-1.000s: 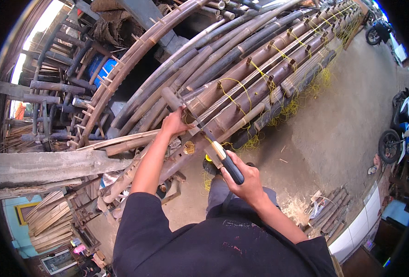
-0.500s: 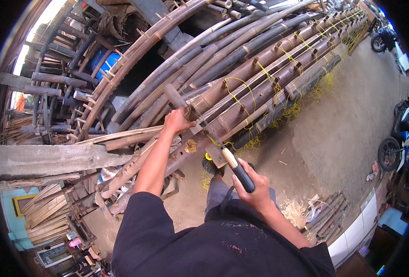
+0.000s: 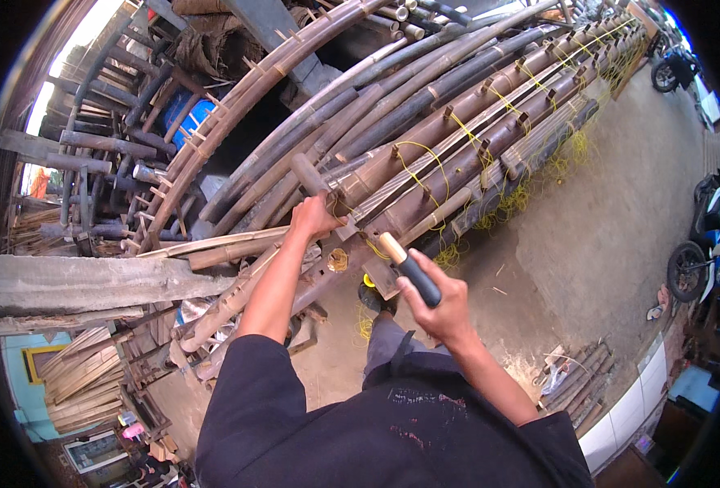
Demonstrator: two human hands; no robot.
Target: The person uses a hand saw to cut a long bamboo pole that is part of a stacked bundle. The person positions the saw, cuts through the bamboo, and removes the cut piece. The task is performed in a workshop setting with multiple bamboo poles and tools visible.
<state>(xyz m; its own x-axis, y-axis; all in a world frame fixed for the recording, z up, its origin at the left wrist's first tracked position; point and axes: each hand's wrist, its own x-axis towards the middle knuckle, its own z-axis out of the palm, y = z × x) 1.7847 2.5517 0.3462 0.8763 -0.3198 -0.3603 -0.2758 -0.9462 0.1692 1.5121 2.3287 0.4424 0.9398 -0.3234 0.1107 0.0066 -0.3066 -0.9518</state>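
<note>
Head view: right hand (image 3: 445, 305) grip clenched on knife handle (image 3: 418, 275) (blade hidden), left hand (image 3: 315, 218) grasping bamboo (image 3: 457, 159).

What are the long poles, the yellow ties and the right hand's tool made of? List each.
Long poles: bamboo by the look, brown, unpainted, with node rings.
Yellow ties: probably plastic cord, bright and thin.
Tool in the right hand: dark grip, perhaps rubber; pale, wood-like end.

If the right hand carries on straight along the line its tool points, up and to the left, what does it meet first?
Most likely the end of the bamboo frame by the left hand. The right hand grips a dark-handled tool aimed there. Depth is hard to judge in this fisheye view.
</note>
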